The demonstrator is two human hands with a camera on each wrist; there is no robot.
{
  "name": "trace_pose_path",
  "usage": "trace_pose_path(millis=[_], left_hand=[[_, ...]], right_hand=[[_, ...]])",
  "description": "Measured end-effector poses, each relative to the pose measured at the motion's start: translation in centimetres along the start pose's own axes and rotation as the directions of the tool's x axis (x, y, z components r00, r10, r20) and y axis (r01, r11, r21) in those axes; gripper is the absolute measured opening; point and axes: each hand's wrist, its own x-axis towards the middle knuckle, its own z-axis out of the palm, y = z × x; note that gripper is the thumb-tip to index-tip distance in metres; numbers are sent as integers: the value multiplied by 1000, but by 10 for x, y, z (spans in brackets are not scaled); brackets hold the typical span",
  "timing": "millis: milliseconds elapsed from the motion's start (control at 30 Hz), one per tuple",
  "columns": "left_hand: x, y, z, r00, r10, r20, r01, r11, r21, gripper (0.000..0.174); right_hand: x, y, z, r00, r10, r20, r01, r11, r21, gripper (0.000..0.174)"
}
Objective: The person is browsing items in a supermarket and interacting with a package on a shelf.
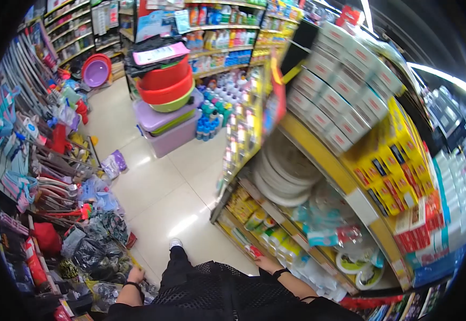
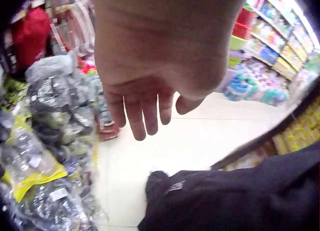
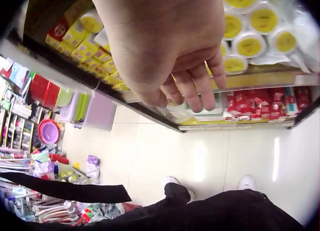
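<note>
Well apart, left hand (image 1: 136, 275), right hand (image 1: 268, 264)

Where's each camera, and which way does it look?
Head: worn on the head, facing forward and down over the floor; the left grip, right grip, dark clothing and one white shoe show.
Left wrist: worn there, looking past the left grip's fingers at floor and plastic-wrapped goods; dark clothing shows.
Right wrist: worn there, looking past the right grip at yellow-topped packs and floor; dark clothing and two shoes show.
Shared: head and right wrist both show the purple bin.
</note>
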Motion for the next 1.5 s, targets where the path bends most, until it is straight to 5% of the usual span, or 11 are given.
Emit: trace_pose_path(millis=[200,400,467,667,933,1067,1167,1233,1300,1433,1500], left_hand=[[33,-48,-56,960,-232,157,222,972,74,33],[129,51,-190,993,-50,106,70,978,-197,36],[182,58,-209,979,198,-37,-200,978,-63,35],[267,139,-264,960,278,-28,-280,950,-137,34],[338,128,-278,989,126,-78,-139,971,-194,35],[372,32,-269,998,49,-29,-52,991,-124,38],[357,58,-317,973,-184,139,191,981,-38,38],[411,21,-292,976,-78,203,68,996,56,41],[478,-19,-246,936,235,263,-301,922,245,45],[556,62,-341,897,256,360,-291,956,45,40],[587,136,-426,928,206,310,-273,944,188,41]], right_hand=[[119,-129,-8,983,10,184,11,994,-109,37],[254,-278,-8,961,-213,176,244,953,-178,35],[288,-327,-17,958,-237,161,266,944,-196,35],[376,-423,-36,922,-299,246,367,878,-309,36],[540,-415,-90,876,-388,286,479,764,-433,35],[573,-405,-150,954,-183,237,270,865,-423,36],[582,-401,-180,983,-137,123,180,862,-475,36],[574,-420,-194,990,-96,104,130,910,-393,35],[568,-437,-200,995,-76,62,89,965,-245,33],[559,-442,-168,991,49,-128,-60,995,-83,34],[551,-437,-140,977,90,-191,-107,991,-77,33]])
